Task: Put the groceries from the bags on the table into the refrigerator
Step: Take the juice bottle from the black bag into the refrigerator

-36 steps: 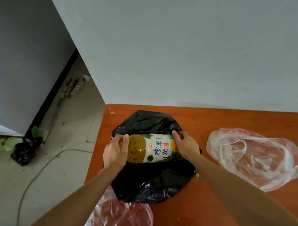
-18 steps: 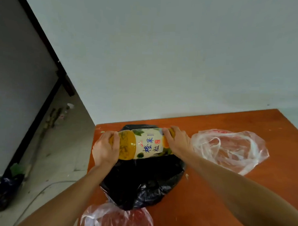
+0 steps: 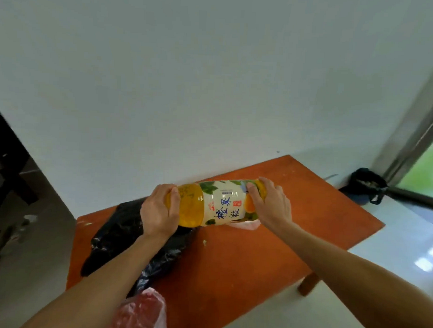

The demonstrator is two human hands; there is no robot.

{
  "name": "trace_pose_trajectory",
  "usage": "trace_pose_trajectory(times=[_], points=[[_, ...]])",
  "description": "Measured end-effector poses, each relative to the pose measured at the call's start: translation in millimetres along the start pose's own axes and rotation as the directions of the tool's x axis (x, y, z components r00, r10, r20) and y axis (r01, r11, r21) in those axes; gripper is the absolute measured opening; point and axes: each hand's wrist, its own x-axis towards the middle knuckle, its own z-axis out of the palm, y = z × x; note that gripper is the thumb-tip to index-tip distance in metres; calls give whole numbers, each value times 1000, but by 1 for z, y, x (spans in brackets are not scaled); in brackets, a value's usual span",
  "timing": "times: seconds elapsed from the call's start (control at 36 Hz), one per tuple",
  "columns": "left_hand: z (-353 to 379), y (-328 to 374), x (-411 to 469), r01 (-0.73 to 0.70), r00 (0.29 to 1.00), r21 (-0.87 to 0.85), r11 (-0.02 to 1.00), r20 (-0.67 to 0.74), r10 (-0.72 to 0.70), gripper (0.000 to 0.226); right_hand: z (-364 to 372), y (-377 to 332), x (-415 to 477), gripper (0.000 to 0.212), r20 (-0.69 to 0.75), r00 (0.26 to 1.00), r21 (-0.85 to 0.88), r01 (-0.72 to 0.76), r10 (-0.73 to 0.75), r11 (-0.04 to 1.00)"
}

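A large bottle of orange juice (image 3: 219, 203) with a white label and blue characters is held sideways in the air above the orange table (image 3: 294, 230). My left hand (image 3: 158, 211) grips its left end and my right hand (image 3: 270, 202) grips its right end. Below it on the table lies a crumpled black bag (image 3: 124, 236). A clear plastic bag with red contents (image 3: 141, 311) sits at the table's near edge. Just a corner of another clear bag (image 3: 247, 223) shows under the bottle. No refrigerator is in view.
A white wall (image 3: 213, 78) stands behind the table. A dark bag (image 3: 365, 185) sits on the floor at the right, beside a sliding door frame (image 3: 413, 126). Light floor tiles (image 3: 389, 246) lie to the right, grey floor with debris to the left.
Both hands have lifted the bottle out of the black bag and raised it well above the table. The camera has swung up and to the right, bringing the door and floor into view.
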Motion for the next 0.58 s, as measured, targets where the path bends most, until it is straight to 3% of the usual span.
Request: trace_pose_trajectory(times=[0.22,0.58], points=[[89,123,-61,-158,957,-169,973,216,193,49,-123,127,-71,63,-180,949,-37,-270,259,962],[298,333,-122,-252,757,-556,792,397,519,38,-300,317,-135,63,-504,714,-3,-564,486,826]])
